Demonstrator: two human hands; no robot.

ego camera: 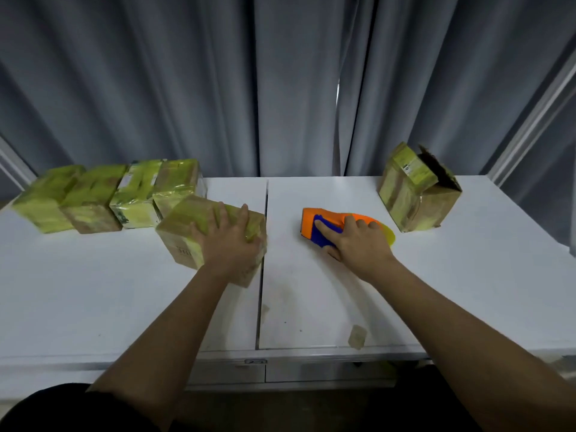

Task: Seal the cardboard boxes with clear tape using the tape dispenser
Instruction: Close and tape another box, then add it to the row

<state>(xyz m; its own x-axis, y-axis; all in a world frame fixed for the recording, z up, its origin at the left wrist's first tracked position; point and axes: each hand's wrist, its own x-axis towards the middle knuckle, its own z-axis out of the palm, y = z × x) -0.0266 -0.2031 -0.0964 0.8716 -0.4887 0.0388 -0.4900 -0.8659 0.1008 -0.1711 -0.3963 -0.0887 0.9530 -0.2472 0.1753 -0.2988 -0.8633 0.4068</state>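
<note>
A taped cardboard box [184,232] sits left of the table's centre seam, and my left hand [230,238] lies on top of it with the fingers spread over its far edge and the thumb down its right side. My right hand [352,241] rests on the orange and blue tape dispenser [314,227], which lies flat on the table right of the seam. The fingers curl over the dispenser's body and its yellowish tape roll [389,235] shows beyond them. An open-flapped cardboard box [417,194] stands at the back right.
Several taped boxes [103,194] line the back left of the white table [93,291]. A seam [261,275] splits the tabletop. A scrap of tape [357,336] lies near the front edge. Grey curtains [280,88] hang behind.
</note>
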